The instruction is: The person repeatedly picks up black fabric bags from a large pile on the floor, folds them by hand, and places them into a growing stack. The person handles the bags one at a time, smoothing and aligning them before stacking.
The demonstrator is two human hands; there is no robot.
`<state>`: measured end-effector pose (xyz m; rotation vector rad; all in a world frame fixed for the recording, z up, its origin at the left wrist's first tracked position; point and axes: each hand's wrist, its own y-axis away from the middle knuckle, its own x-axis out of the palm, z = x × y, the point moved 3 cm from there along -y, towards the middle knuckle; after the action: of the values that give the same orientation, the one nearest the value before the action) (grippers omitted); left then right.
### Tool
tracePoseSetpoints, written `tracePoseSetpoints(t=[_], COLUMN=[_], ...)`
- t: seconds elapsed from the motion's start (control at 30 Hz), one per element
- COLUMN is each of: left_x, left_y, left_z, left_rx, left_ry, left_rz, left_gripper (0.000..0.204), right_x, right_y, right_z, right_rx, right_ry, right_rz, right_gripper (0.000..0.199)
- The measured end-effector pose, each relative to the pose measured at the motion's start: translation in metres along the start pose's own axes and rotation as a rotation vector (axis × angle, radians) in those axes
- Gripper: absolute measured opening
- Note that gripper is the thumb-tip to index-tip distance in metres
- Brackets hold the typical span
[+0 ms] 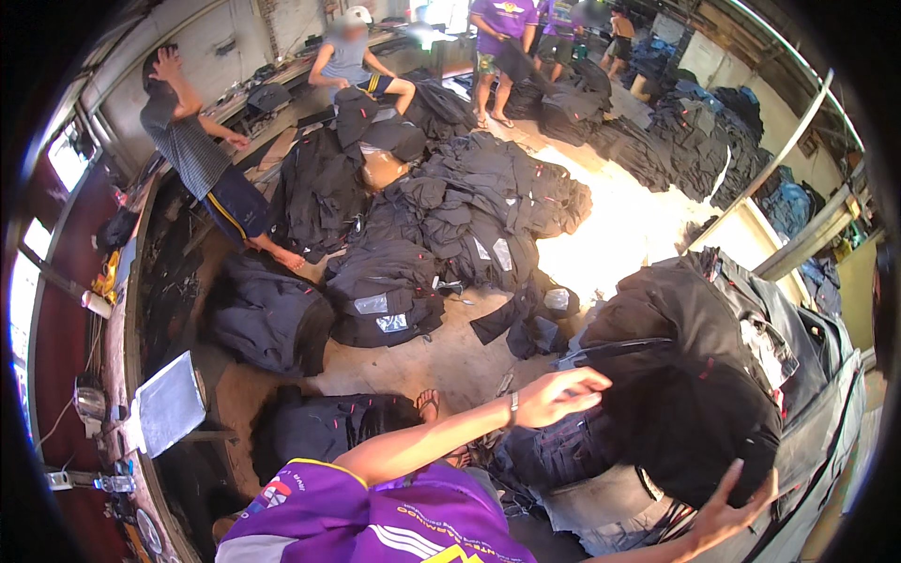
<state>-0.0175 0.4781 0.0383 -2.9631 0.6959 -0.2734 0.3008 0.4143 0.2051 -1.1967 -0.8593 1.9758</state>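
My left hand (561, 396) stretches out to the right with its fingers extended and holds nothing. It hovers beside a dark garment (699, 418) draped over a tall heap. Lower right, my right hand (737, 511) has its fingers apart next to the lower edge of that garment. Whether its fingertips touch the cloth I cannot tell. Beneath the garment lie folded dark trousers (563, 446) and a large grey sheet (817, 441).
Heaps of dark garments (469, 206) cover the floor ahead. A dark bundle (338, 422) lies by my feet. A person in a striped top (202, 155) stands left; a seated person (347, 58) and several others are farther off. A workbench (117, 375) runs along the left.
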Motion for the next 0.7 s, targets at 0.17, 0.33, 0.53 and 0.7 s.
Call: tracePoseSetpoints(t=[0.17, 0.33, 0.53, 0.7], left_x=[0.058, 0.091, 0.069, 0.003], left_y=[-0.095, -0.130, -0.091, -0.048], left_z=[-0.062, -0.042, -0.038, -0.095], left_rx=[-0.133, -0.017, 0.173, 0.417], left_ry=[0.432, -0.303, -0.356, -0.318], left_rz=[0.335, 0.225, -0.212, -0.480], left_gripper=[0.099, 0.107, 0.066, 0.048], right_x=[0.026, 0.050, 0.082, 0.136], right_y=[0.023, 0.038, 0.027, 0.050], right_z=[0.073, 0.037, -0.080, -0.131], right_rx=[-0.081, 0.068, 0.172, 0.007], right_ry=[-0.151, -0.475, -0.331, -0.054], right_rz=[0.527, 1.111, 0.146, 0.066], right_gripper=[0.045, 0.051, 0.046, 0.052])
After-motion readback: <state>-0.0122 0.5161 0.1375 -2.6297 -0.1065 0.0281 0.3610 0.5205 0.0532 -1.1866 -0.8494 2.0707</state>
